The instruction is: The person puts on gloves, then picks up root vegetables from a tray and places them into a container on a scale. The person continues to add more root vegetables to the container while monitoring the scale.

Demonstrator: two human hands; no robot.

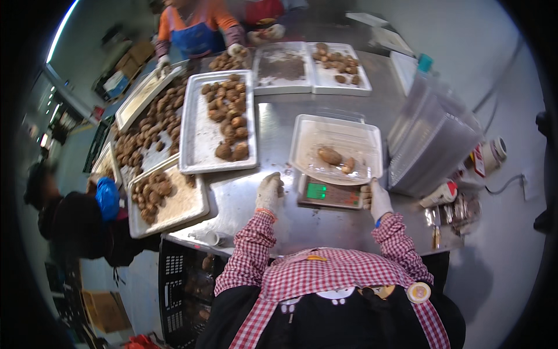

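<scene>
My left hand (270, 192), in a white work glove, is over the steel table with its fingers curled and nothing visible in them. My gloved right hand (377, 198) is beside the right end of a digital scale (331, 196), its thumb at the near right corner of a white tray (300, 141). Whether it grips the tray is unclear. The tray covers the scale's far part; the green display stays visible. Inside the tray is a clear plastic container (362, 169) with a large brown taro-like tuber (330, 155) and a smaller one (348, 165).
To the left, a white foam tray (196, 152) of tubers stands near a large tuber pile (150, 126). A tall stack of clear plastic containers (431, 144) rises at the right. Across the steel table (274, 131), a co-worker in a blue apron (196, 39) handles tubers.
</scene>
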